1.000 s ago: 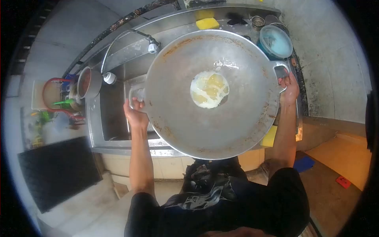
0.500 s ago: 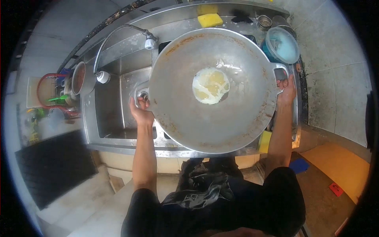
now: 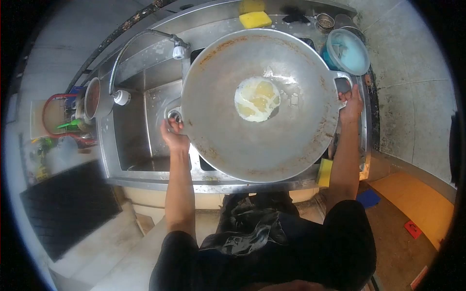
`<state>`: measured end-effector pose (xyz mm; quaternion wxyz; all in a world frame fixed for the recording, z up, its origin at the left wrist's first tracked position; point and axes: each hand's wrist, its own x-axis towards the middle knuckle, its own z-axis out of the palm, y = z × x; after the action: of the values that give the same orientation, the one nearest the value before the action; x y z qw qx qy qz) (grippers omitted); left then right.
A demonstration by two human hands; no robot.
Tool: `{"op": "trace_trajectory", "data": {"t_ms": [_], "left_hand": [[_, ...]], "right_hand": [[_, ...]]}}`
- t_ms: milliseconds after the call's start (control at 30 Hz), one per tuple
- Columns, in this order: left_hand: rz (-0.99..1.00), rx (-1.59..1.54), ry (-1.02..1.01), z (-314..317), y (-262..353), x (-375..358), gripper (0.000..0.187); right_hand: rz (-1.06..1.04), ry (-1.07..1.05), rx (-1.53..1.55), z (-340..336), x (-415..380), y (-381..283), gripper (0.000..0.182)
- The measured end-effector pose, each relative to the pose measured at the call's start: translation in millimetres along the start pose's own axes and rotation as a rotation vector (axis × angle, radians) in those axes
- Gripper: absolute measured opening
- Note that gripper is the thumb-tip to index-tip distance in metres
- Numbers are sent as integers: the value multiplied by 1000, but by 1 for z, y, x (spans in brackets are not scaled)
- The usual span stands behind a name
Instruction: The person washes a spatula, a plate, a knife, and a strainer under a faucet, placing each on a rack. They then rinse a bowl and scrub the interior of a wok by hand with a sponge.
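Observation:
A large grey metal wok (image 3: 218, 140) with two loop handles fills the middle of the view. Its rim is spotted with rust-brown stains. A round patch of whitish, yellow-tinted foamy liquid (image 3: 257, 99) lies in its bottom, with small wet spots beside it. At the wok's left side, the curled fingers of my left hand (image 3: 175, 138) hold it by the handle. On the opposite side my right hand (image 3: 351, 107) is closed round the right handle (image 3: 343, 77). The wok's underside is hidden.
A sink basin (image 3: 133, 131) and a hose tap (image 3: 121, 97) lie to the left. Behind the wok is a yellow sponge (image 3: 255, 19); a tub of bluish liquid (image 3: 347, 52) stands at back right. Near the right forearm is another yellow piece (image 3: 324, 172). A tiled wall (image 3: 412, 97) bounds the right.
The wok has shifted slightly away from me and a little left, with both hands still on it. The liquid patch stays near its middle.

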<state>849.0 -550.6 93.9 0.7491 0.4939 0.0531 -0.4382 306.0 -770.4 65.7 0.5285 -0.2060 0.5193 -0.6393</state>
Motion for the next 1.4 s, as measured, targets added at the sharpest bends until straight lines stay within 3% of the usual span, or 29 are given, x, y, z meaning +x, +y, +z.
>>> {"op": "trace_trajectory", "data": {"t_ms": [67,100,167,200,233,267,300,367,433,500,567,633,733,800,967,1100,1400], "left_hand": [[66,34,-78,-3,-1,1,33],[67,32,-78,-8,-4,3,33],[238,193,41,-19,-8,8,31],[239,196,39,-19,-8,0,31],[339,402,89,-21,-10,-17,35],[441,608,136,-24,-13,-33,43],[441,610,129,-31,-18,-45,43],[615,1031,13,-56,-29,-66,62],[715,1282,-131,-78,-41,-90,71],[611,1419,-236,-95,-52,-115,77],[646,1396,-264,-103,-64,-129,80],[562,1275,-201,-89,-68,-134,80],[606,1332,-190,-91,-76,-130,79],[753,1466,-208,-92,-81,-120,79],[712,1540,-232,-89,-84,-115,78],[721,1567,-228,-87,-87,-112,71],[672,1588,-237,-89,-87,-108,78]], "right_hand": [[-159,134,-553,-7,9,4,36],[-161,132,-553,-1,3,-3,36],[-1003,514,-1430,29,-28,-16,43],[-1013,345,-1323,42,-38,-9,49],[-1014,182,-1213,56,-51,1,54],[-921,27,-1155,69,-63,25,57],[-826,-123,-1091,79,-74,58,61],[-449,-403,-1173,97,-92,113,67],[-480,-539,-1453,101,-101,159,75],[-463,-553,-1412,102,-106,181,78],[-438,-572,-1380,102,-115,196,82],[-521,-498,-1395,103,-120,204,84],[-525,-526,-1423,103,-124,207,80],[-493,-513,-1460,106,-126,206,79],[-446,-485,-1463,112,-133,215,77],[-541,-468,-1468,112,-135,222,76],[-587,-477,-1448,117,-141,230,76]]}}
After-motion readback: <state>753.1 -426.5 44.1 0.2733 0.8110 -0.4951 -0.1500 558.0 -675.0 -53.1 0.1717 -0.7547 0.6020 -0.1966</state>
